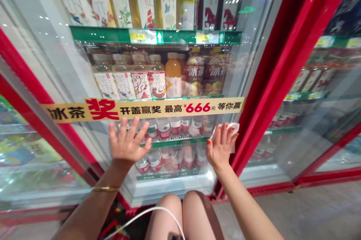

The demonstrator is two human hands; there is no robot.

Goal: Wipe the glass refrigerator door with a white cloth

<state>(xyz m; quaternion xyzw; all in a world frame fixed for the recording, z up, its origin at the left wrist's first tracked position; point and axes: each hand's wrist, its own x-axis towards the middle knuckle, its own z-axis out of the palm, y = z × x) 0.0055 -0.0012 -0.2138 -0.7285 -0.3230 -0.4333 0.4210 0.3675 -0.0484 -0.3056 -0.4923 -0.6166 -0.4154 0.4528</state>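
Observation:
My left hand [126, 142] lies flat on the glass door [84, 74] of a drinks fridge, fingers spread, just under a yellow banner sticker [143, 109]. My right hand [221, 144] presses a white cloth [231, 128] flat against the same glass near the red door frame [270, 78]; the fingers are stretched out over the cloth. Behind the glass stand rows of bottles: tea bottles [128, 78], an orange drink bottle [173, 75] and water bottles [169, 127] with red labels lower down.
Green shelf rails [155, 37] with price tags run across the fridge. Another red-framed glass door [324, 93] stands to the right, and one more [25, 149] to the left. My knees [180, 213] are low in front of the fridge. Grey floor [316, 210] lies at the lower right.

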